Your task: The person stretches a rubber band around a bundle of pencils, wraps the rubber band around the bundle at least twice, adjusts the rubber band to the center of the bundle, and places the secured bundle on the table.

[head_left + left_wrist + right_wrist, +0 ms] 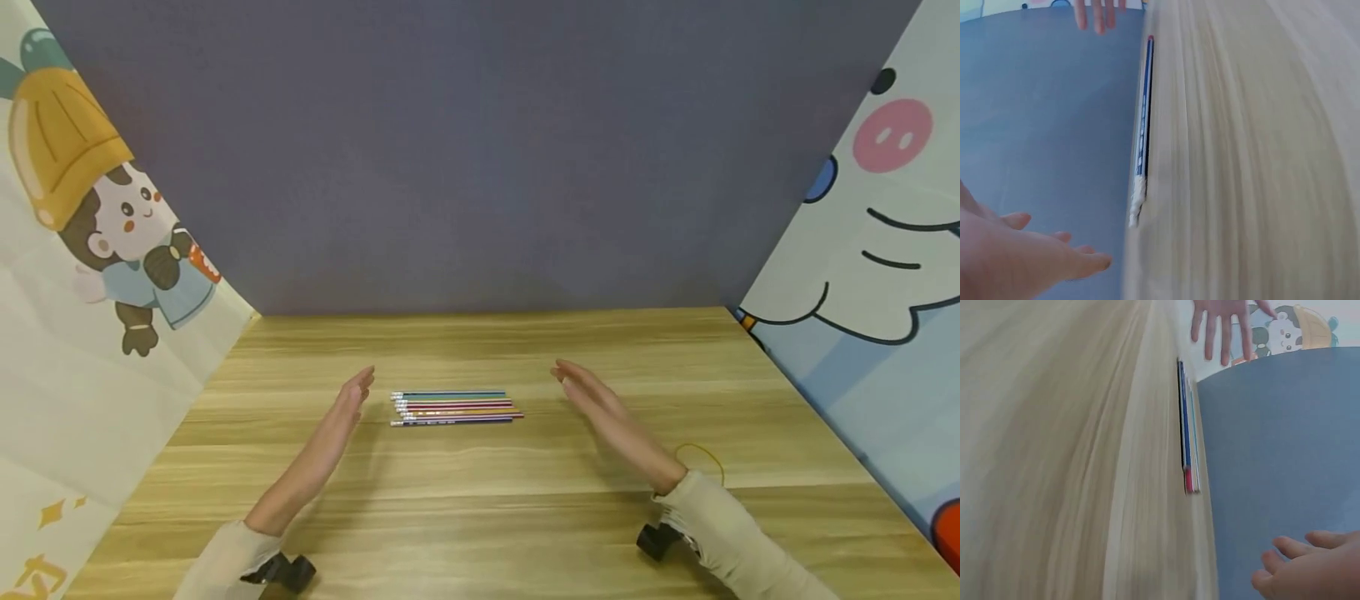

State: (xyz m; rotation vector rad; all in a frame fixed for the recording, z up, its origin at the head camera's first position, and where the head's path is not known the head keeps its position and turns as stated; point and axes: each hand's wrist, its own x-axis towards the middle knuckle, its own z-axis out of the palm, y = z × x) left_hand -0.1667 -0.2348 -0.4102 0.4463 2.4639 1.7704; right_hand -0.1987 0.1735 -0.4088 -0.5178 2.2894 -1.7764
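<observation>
Several pencils (pixel 457 408) in different colours lie side by side on the wooden table, their white eraser ends toward the left. To the left of them my left hand (pixel 341 425) is held with straight fingers, touching nothing. My right hand (pixel 611 417) is on the opposite side, its fingers also straight and apart from the pencils. In the left wrist view a dark blue pencil (pixel 1145 112) is nearest, the other pencils mostly hidden behind it. From the right wrist view the pencil ends (pixel 1189 480) show beyond the fingers of the right hand (pixel 1310 565).
A thin yellow loop (pixel 705 454), perhaps a rubber band, lies on the table (pixel 480 525) beside the right forearm. Behind the table rises a dark grey panel (pixel 480 167). Cartoon-printed sheets (pixel 67 400) flank both sides.
</observation>
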